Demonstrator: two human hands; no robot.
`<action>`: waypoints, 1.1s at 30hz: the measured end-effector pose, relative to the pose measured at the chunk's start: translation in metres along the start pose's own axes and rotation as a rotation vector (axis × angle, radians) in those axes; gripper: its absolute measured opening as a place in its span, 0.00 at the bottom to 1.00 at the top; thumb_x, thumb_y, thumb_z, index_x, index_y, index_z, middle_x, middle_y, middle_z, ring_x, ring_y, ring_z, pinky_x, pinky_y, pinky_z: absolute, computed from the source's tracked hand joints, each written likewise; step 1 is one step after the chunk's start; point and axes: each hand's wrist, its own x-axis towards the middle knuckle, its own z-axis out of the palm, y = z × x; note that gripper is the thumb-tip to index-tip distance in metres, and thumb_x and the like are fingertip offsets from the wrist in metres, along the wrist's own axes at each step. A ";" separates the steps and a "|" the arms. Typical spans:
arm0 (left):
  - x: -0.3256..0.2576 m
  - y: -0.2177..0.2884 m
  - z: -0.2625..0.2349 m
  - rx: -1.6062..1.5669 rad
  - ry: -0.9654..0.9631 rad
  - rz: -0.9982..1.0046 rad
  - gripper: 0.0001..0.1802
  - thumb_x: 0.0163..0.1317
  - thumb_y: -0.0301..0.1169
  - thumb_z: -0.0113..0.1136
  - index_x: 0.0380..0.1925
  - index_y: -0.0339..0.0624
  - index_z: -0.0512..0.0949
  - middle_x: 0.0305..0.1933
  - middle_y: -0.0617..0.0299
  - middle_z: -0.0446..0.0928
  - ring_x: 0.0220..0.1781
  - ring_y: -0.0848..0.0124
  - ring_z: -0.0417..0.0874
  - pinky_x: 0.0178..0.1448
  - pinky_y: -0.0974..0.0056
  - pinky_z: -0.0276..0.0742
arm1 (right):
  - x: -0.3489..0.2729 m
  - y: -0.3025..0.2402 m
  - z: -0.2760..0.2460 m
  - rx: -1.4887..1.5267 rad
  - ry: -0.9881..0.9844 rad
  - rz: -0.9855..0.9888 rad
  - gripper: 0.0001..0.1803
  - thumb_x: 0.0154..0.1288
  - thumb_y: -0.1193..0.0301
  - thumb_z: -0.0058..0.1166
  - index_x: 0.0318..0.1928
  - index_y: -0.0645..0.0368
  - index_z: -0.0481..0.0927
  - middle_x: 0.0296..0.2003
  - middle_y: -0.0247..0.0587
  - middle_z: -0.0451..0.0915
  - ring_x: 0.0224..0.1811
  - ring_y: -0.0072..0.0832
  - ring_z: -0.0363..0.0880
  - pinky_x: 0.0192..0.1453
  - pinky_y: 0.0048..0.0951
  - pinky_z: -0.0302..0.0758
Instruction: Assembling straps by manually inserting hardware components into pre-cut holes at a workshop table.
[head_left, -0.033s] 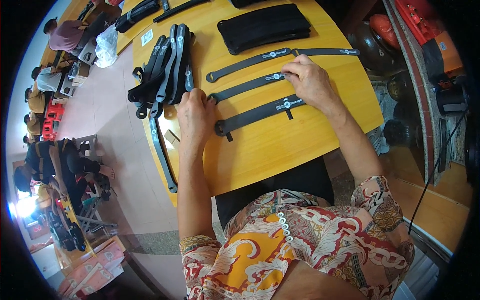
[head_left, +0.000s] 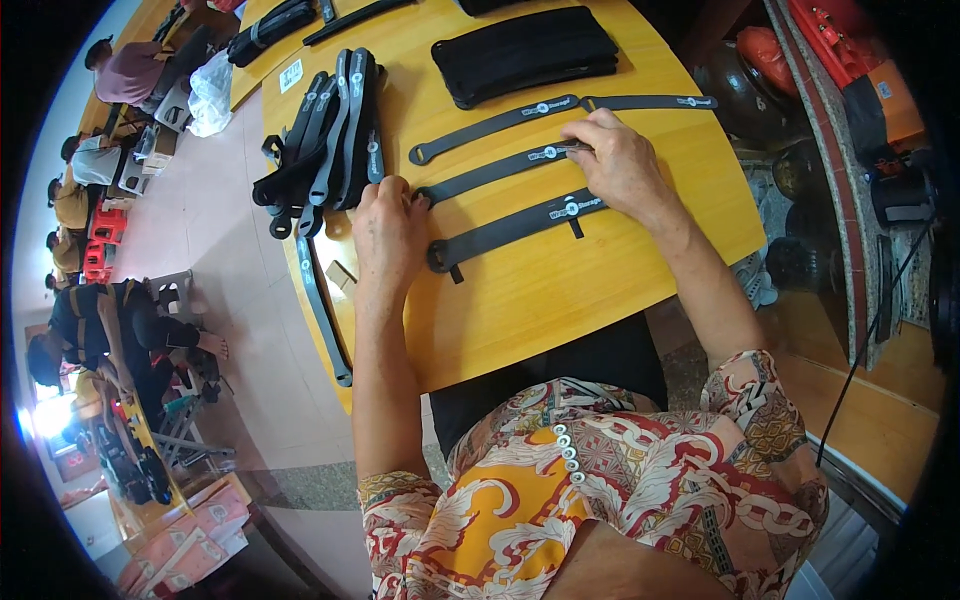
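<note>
Worktop (head_left: pixel 540 310) carries one black stack (head_left: pixel 525 55), one strap bundle (head_left: pixel 338 135), four single straps (head_left: pixel 490 129). Left hand (head_left: pixel 388 235) and right hand (head_left: pixel 620 165) each pinch an end of one middle strap (head_left: pixel 488 176).

Middle strap: matte dark-grey flat strap with a looped end (head_left: pixel 485 179), white Latin lettering, round white emblem; right part of print under the right hand's (head_left: pixel 617 165) fingers.
Lower strap: wide dark-grey flat strap with a ring end (head_left: pixel 500 234), white lettering on both sides of a round emblem.
Upper left strap: slim dark-grey looped strap (head_left: pixel 480 134), same layout, white, right half.
Upper right strap: slim dark-grey looped strap (head_left: pixel 640 102), small white print near right end.
Bundle: heap of folded black-grey straps (head_left: pixel 345 130), white print running lengthwise on several.
Table-edge strap: long narrow dark-grey strap (head_left: pixel 324 320), white print, upper end.
Sticker: square white paper label on yellow tabletop (head_left: pixel 291 76), dark marks, too small to read.
</note>
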 end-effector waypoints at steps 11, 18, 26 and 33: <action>-0.005 -0.006 0.002 -0.051 0.035 0.175 0.08 0.51 0.21 0.57 0.33 0.38 0.73 0.35 0.50 0.71 0.38 0.52 0.73 0.42 0.56 0.70 | -0.006 -0.011 -0.030 0.535 0.037 -0.250 0.04 0.56 0.83 0.53 0.34 0.68 0.77 0.28 0.41 0.74 0.28 0.27 0.73 0.31 0.22 0.70; -0.015 -0.008 -0.011 -0.781 -0.075 -0.083 0.07 0.59 0.23 0.54 0.38 0.35 0.73 0.36 0.62 0.74 0.34 0.76 0.75 0.36 0.72 0.69 | -0.015 -0.034 -0.070 0.594 0.057 -0.301 0.05 0.57 0.82 0.53 0.35 0.68 0.77 0.27 0.36 0.74 0.29 0.20 0.71 0.31 0.17 0.67; -0.046 0.008 -0.033 -1.088 -0.056 -0.094 0.09 0.61 0.25 0.54 0.39 0.32 0.77 0.31 0.62 0.76 0.28 0.78 0.74 0.30 0.76 0.67 | -0.036 -0.042 -0.081 0.590 -0.008 -0.027 0.05 0.59 0.78 0.52 0.36 0.68 0.77 0.28 0.36 0.75 0.30 0.19 0.71 0.34 0.17 0.67; -0.098 0.014 -0.027 -1.110 -0.025 -0.458 0.08 0.54 0.21 0.61 0.34 0.32 0.76 0.24 0.63 0.76 0.20 0.80 0.73 0.22 0.77 0.68 | -0.056 -0.022 -0.057 0.591 -0.159 0.199 0.06 0.58 0.78 0.52 0.35 0.69 0.77 0.26 0.36 0.77 0.30 0.17 0.72 0.34 0.19 0.67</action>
